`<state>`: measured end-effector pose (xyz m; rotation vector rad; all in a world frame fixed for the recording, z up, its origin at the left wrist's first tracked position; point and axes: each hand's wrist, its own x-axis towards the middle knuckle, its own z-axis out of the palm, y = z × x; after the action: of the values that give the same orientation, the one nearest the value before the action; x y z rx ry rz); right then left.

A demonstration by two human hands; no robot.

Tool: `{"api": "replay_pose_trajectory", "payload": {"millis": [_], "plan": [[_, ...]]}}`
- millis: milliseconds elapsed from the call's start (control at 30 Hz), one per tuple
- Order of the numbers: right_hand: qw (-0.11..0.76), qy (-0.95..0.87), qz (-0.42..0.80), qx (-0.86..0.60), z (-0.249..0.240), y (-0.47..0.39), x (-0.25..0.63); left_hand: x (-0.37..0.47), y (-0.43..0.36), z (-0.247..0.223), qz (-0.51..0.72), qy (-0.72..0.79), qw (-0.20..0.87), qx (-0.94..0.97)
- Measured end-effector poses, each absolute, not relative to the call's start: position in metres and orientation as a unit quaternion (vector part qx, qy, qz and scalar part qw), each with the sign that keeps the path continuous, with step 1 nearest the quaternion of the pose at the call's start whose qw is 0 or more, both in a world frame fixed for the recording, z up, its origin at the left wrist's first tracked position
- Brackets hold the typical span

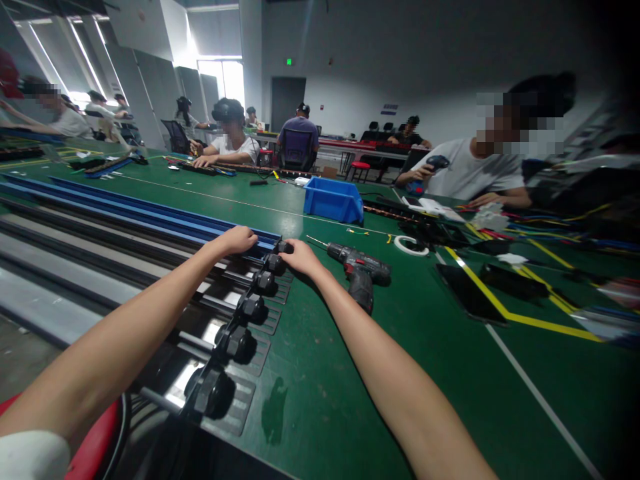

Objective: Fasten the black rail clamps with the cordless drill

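I have both bare hands at the near ends of several long, straight rails (125, 248), which lie side by side over the green tabletop, some blue, some black, some a pale, dull metallic grey. My left hand (243, 239) lies over the end of the blue ones, its fingers curled down and partly hidden, so I cannot tell whether they grip. My right hand (301, 259) has its fingertips against the farthest of the black fittings (253, 308), thumb and fingers drawn close together, though I cannot tell whether they are pinching it. These fittings are chunky, faceted and hexagonal, set in a slanting row across the rail ends, and flat, slotted tabs (237, 405) lie beside them on the table. Just right of my right hand a cordless drill (357, 267) rests on its side, its dark casing marked with red, its slender bit pointing toward my hands. Beyond it sits a blue bin (333, 201) with smooth, sloping walls, and a flat white ring (411, 246) lies to its right. The smooth green surface (320, 373) carries a dark, irregular patch near the closest tabs, and straight yellow tape (550, 325) forms a corner farther right.
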<state>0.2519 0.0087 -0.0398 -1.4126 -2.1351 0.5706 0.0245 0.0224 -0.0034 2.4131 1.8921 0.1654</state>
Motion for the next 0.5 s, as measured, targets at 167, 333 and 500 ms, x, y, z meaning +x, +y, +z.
{"api": "replay_pose_trajectory", "payload": {"millis": [167,333,500], "plan": [[0.236,-0.801,0.194,-0.515,-0.034,0.006,0.255,0.023,0.024,-0.005,0.056,0.614,0.038,0.786],[0.201,-0.815,0.176,-0.514,-0.006,-0.003,0.261,0.024,0.023,-0.003,0.054,0.606,0.043,0.793],[0.248,-0.851,0.157,-0.436,0.052,-0.063,0.243,0.023,0.022,-0.003,0.063,0.607,0.069,0.789]]}}
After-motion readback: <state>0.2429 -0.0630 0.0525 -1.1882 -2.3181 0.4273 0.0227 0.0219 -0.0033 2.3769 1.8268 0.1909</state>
